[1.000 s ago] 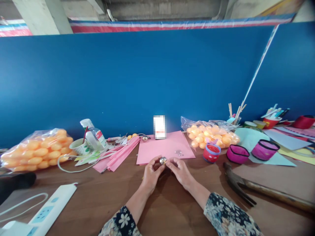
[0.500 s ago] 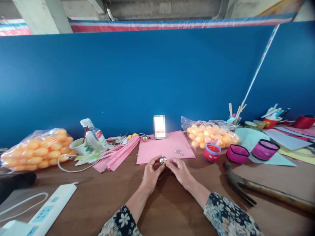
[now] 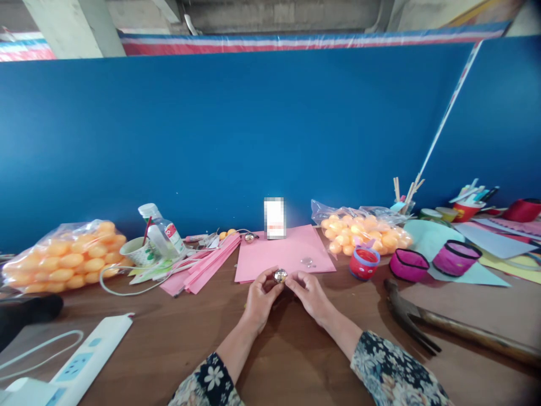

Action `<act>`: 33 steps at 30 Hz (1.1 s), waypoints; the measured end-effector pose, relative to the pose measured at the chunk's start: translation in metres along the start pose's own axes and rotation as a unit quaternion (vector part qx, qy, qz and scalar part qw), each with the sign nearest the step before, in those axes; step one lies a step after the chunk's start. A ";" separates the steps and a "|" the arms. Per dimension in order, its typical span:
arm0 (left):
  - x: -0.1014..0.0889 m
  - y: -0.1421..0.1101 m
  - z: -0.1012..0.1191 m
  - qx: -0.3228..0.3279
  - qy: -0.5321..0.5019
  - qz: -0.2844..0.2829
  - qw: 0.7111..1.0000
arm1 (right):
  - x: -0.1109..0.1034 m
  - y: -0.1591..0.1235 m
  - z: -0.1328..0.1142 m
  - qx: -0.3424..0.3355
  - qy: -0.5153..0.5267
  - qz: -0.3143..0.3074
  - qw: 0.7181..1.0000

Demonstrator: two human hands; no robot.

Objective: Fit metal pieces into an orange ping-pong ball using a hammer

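Observation:
A small shiny silver ball (image 3: 279,276), mirror-like with bright facets, is held just in front of the pink paper (image 3: 270,254). My left hand (image 3: 262,296) pinches it between thumb and fingers from the left. From the right, the thumb and index finger of my right hand (image 3: 310,296) close together at the ball's edge; what they pinch, if anything, is too small to make out. Small clear or silvery pieces (image 3: 308,262) lie on the pink paper beyond my right hand. A second silvery ball (image 3: 249,238) sits at the paper's back left corner.
A claw hammer (image 3: 465,327) lies at the right, near two magenta fabric cuffs (image 3: 408,265) and a red cup (image 3: 364,263). Bags of orange balls stand at left (image 3: 70,262) and right (image 3: 359,231). A white power strip (image 3: 87,358) lies front left. Behind rises a blue partition (image 3: 253,129).

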State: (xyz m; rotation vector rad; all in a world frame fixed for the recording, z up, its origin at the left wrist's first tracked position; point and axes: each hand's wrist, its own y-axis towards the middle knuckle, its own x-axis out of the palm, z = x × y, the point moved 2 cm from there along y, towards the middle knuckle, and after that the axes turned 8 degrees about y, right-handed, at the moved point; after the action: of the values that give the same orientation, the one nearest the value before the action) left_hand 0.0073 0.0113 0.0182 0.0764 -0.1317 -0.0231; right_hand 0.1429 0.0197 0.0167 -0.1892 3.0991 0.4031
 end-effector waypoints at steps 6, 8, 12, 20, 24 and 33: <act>-0.001 0.001 -0.003 0.005 0.000 -0.001 1.000 | 0.000 0.000 0.001 -0.004 -0.009 -0.002 1.000; -0.001 0.002 -0.004 0.008 -0.003 -0.003 1.000 | -0.001 0.000 0.001 -0.003 -0.011 -0.002 1.000; -0.001 0.003 -0.005 0.010 -0.015 -0.009 1.000 | 0.000 -0.001 -0.001 -0.004 -0.011 -0.006 1.000; -0.001 0.002 -0.004 0.010 -0.022 -0.016 1.000 | 0.001 -0.001 -0.002 0.009 -0.010 -0.018 1.000; -0.002 0.002 -0.005 0.017 -0.017 -0.009 1.000 | 0.000 -0.001 -0.002 0.013 -0.014 -0.024 1.000; -0.002 0.002 -0.006 0.007 -0.012 0.003 1.000 | 0.000 0.000 -0.002 0.005 -0.033 -0.014 0.999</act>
State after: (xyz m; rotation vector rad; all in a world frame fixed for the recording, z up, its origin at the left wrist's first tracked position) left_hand 0.0065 0.0139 0.0125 0.0905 -0.1557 -0.0180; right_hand 0.1432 0.0193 0.0182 -0.2134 3.0289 0.3856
